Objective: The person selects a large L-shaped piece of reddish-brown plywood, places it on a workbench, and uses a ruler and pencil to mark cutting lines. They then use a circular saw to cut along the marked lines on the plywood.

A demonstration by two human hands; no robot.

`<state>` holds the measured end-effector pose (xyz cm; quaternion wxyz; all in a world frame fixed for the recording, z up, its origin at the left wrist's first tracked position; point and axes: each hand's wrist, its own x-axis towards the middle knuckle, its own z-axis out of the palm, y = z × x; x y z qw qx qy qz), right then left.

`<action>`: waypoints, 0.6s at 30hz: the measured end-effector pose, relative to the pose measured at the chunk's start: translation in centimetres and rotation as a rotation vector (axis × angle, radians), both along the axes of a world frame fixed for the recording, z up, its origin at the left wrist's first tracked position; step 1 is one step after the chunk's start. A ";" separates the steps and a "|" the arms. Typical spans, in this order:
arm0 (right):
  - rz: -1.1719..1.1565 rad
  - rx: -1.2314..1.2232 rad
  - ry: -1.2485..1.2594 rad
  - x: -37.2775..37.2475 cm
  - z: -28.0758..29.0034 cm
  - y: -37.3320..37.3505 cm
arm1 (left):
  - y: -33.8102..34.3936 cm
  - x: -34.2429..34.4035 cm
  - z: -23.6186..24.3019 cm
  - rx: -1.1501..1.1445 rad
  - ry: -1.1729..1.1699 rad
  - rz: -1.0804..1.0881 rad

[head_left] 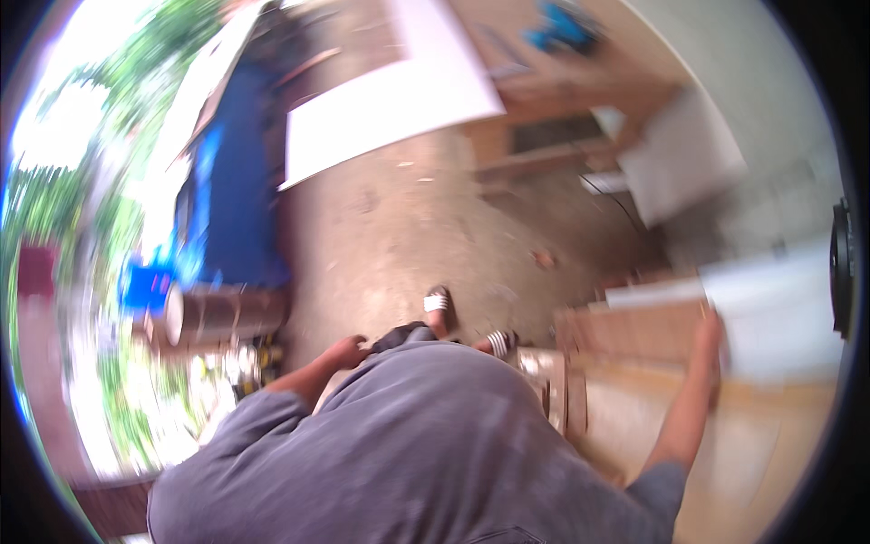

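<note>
The picture is smeared by motion, so fine detail is lost. At far left, greenery and bright daylight fill the edge; just inside it a blue tarp (227,181) hangs over something, with a blue box (145,288) below it and a brown barrel (222,313) on its side at lower left. A white sheet (390,100) lies at upper centre over the dirt floor (399,236).

The left hand (349,349) hangs loose by the hip at lower centre, arm bent and elbow out, holding nothing; the fingers look half-curled, though blur hides them. Two sandalled feet show just beyond the grey shirt (417,444).

At right, the right arm stretches out and forward, nearly straight, and the right hand (709,331) rests on the far edge of a stack of boards (652,363), beside a white panel (779,308). Whether the fingers wrap the edge or only lie against it cannot be told.

Judging by the reach, the boards want a firm grasp with the fingers hooked over the edge, the feet squared to the stack first, and the free left hand brought across to share the weight, since a one-handed pull at full stretch could tip the pile.
</note>
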<state>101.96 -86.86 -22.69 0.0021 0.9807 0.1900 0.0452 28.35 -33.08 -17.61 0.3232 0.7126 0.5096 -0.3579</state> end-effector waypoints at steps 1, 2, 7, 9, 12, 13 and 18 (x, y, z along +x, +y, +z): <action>-0.007 -0.096 0.006 1.1 -0.3 0.1 | -1.2 -0.1 1.1 0.010 0.001 0.063; -0.033 -0.115 -0.027 1.7 -0.6 0.1 | -2.2 0.0 1.9 0.027 0.015 0.095; -0.088 -0.112 0.146 2.8 2.1 2.9 | -3.6 -0.1 2.1 0.011 -0.009 0.118; -0.104 -0.043 0.224 2.6 2.9 4.0 | -3.6 -0.4 1.5 0.028 -0.030 0.146; -0.020 0.016 0.309 2.8 2.7 6.4 | -3.8 -1.1 0.6 0.022 -0.076 0.186; 0.055 0.070 0.341 2.7 2.3 7.3 | -3.9 -1.5 0.4 0.025 -0.075 0.195; 0.149 0.041 0.334 1.8 1.3 9.1 | -3.2 -2.4 -0.4 0.054 -0.100 0.298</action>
